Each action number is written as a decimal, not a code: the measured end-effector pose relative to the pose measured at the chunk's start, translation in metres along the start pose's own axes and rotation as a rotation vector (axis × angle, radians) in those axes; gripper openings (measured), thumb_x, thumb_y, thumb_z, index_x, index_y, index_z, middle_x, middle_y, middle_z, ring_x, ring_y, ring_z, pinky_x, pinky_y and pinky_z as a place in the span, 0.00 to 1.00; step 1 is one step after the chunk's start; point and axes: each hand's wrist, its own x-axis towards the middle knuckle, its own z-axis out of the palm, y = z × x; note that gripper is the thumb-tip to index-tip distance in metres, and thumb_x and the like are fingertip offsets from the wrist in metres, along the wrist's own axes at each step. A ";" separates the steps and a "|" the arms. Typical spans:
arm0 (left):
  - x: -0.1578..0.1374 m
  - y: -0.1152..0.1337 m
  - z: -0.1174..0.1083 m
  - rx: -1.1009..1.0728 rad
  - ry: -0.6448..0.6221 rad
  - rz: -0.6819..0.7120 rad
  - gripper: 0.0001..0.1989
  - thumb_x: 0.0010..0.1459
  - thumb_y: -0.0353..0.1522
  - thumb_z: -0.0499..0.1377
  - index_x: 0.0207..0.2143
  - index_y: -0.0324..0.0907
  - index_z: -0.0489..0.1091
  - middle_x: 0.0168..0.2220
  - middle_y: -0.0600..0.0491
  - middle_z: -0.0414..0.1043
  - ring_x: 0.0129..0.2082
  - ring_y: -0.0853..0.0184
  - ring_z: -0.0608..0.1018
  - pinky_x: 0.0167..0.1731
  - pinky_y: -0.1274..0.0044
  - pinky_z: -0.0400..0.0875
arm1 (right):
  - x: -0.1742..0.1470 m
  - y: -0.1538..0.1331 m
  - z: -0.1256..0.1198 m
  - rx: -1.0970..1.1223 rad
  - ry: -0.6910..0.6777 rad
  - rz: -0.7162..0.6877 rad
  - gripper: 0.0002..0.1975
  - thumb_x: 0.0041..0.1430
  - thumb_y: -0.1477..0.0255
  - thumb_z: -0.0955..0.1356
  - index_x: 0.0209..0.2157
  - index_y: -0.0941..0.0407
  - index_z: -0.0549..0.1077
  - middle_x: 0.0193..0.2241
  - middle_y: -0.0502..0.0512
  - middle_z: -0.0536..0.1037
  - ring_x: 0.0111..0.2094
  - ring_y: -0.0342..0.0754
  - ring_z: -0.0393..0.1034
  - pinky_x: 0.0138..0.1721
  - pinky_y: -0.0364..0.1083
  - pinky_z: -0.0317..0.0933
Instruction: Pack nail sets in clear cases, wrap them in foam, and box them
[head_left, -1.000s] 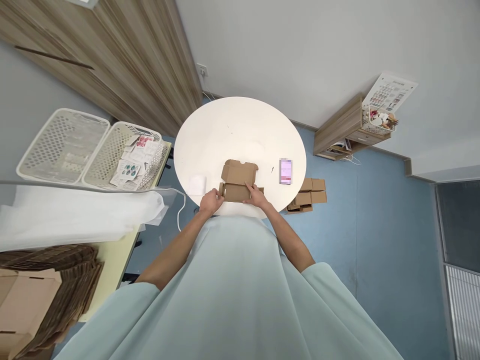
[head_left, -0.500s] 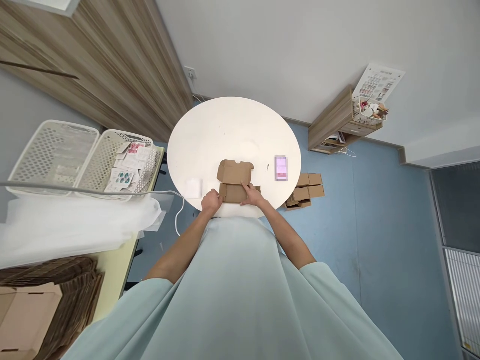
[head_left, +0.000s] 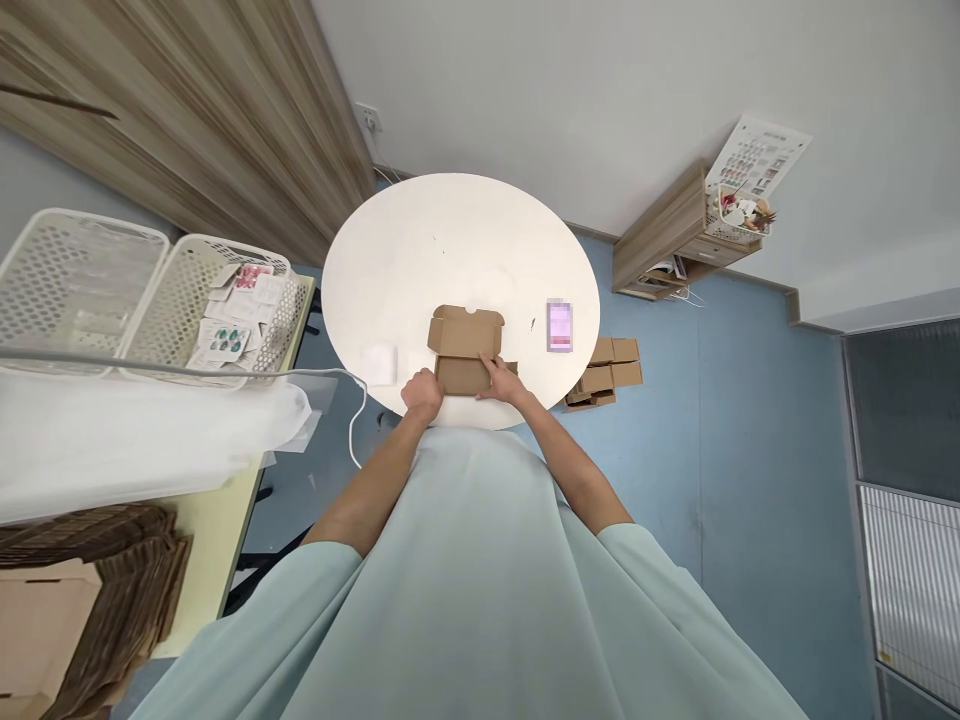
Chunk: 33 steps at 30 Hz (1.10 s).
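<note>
A brown cardboard box (head_left: 469,332) lies near the front edge of the round white table (head_left: 450,240), its flap lid folded back away from me. My left hand (head_left: 423,393) is closed against the box's front left corner, gripping its side. At the right end, my right hand (head_left: 502,381) holds the box wall, with the thumb side reaching over the inside and the other fingers partly hidden. A small brown flap sticks out past the right hand. The tray part of the box looks empty.
A flat white packet (head_left: 379,365) and a blurred-out phone-like item (head_left: 559,326) lie on the table. Folded boxes (head_left: 611,365) sit beyond its right edge. At left are white baskets (head_left: 161,330), a plastic roll (head_left: 150,430), stacked cardboard (head_left: 120,600) and a cable (head_left: 315,371).
The view has shifted slightly. My left hand has rolled into a tighter fist at the box's left side, and the left side wall looks more upright. My right hand stays at the right end.
</note>
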 end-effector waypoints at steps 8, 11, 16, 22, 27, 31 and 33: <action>-0.001 0.006 0.004 0.007 0.019 -0.034 0.16 0.70 0.25 0.50 0.56 0.35 0.71 0.55 0.31 0.78 0.55 0.46 0.83 0.51 0.61 0.78 | -0.025 0.031 -0.002 0.127 0.501 0.166 0.29 0.74 0.64 0.67 0.71 0.58 0.63 0.62 0.67 0.74 0.57 0.55 0.76 0.58 0.51 0.71; -0.002 0.008 0.002 0.007 0.015 -0.039 0.16 0.71 0.25 0.50 0.56 0.34 0.71 0.56 0.30 0.77 0.55 0.46 0.83 0.51 0.61 0.78 | -0.030 0.044 0.002 0.138 0.465 0.343 0.21 0.72 0.63 0.70 0.61 0.58 0.73 0.53 0.63 0.82 0.53 0.55 0.78 0.53 0.49 0.71; -0.003 0.009 -0.001 0.007 0.009 -0.040 0.15 0.71 0.25 0.51 0.56 0.34 0.71 0.56 0.31 0.78 0.55 0.46 0.83 0.51 0.62 0.77 | -0.032 0.043 0.009 0.129 0.358 0.415 0.08 0.74 0.66 0.67 0.41 0.53 0.76 0.44 0.57 0.85 0.46 0.53 0.79 0.44 0.46 0.68; -0.004 0.009 -0.001 0.009 0.012 -0.036 0.15 0.71 0.25 0.50 0.55 0.34 0.72 0.55 0.32 0.78 0.54 0.46 0.83 0.50 0.63 0.77 | -0.038 0.022 0.007 0.102 0.380 0.284 0.08 0.76 0.67 0.64 0.40 0.52 0.72 0.43 0.56 0.85 0.43 0.51 0.78 0.42 0.45 0.65; -0.005 0.011 -0.002 -0.004 0.014 -0.037 0.14 0.71 0.25 0.51 0.54 0.35 0.72 0.54 0.32 0.79 0.54 0.45 0.83 0.49 0.62 0.77 | -0.031 -0.001 0.006 0.112 0.335 0.203 0.07 0.74 0.64 0.68 0.40 0.52 0.72 0.45 0.55 0.85 0.46 0.51 0.79 0.46 0.45 0.67; -0.006 0.009 -0.002 -0.016 0.004 -0.043 0.15 0.70 0.27 0.52 0.54 0.34 0.72 0.54 0.31 0.79 0.54 0.46 0.83 0.49 0.63 0.77 | -0.021 -0.012 0.003 0.104 0.302 0.197 0.14 0.70 0.57 0.73 0.42 0.53 0.74 0.45 0.57 0.85 0.48 0.53 0.79 0.46 0.46 0.68; -0.006 0.005 -0.001 -0.019 -0.002 -0.036 0.15 0.70 0.30 0.53 0.54 0.35 0.72 0.54 0.31 0.79 0.54 0.46 0.83 0.48 0.63 0.77 | -0.017 -0.013 0.000 0.089 0.293 0.237 0.13 0.72 0.57 0.72 0.43 0.54 0.75 0.43 0.58 0.85 0.47 0.53 0.80 0.46 0.46 0.68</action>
